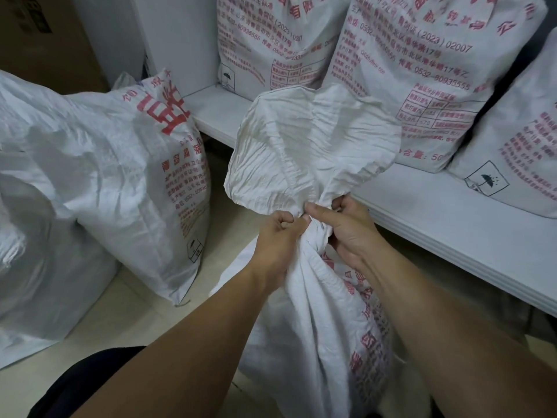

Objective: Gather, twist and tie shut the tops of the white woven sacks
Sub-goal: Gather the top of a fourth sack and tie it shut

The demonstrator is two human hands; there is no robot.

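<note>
Nearest the camera, a dark-clothed knee (90,384) shows at the lower left, and two bare forearms reach forward over a white woven sack (316,342) with red print that stands on the pale tiled floor (135,315) right in front of the person. Both hands meet at the sack's gathered neck (313,236). The left hand (277,236) has its fingers curled tightly round the bunched fabric from the left. The right hand (346,227) grips the same bunch from the right, thumb laid across the top and fingers wrapped behind it. Above the hands the loose, creased top (310,146) fans out wide. To the left stand a printed sack (144,182) and, beside it, a larger plain one (36,206). Behind runs a white bench (437,218) carrying three more printed sacks (422,70) side by side. A cardboard box (45,31) sits in the far left corner.
</note>
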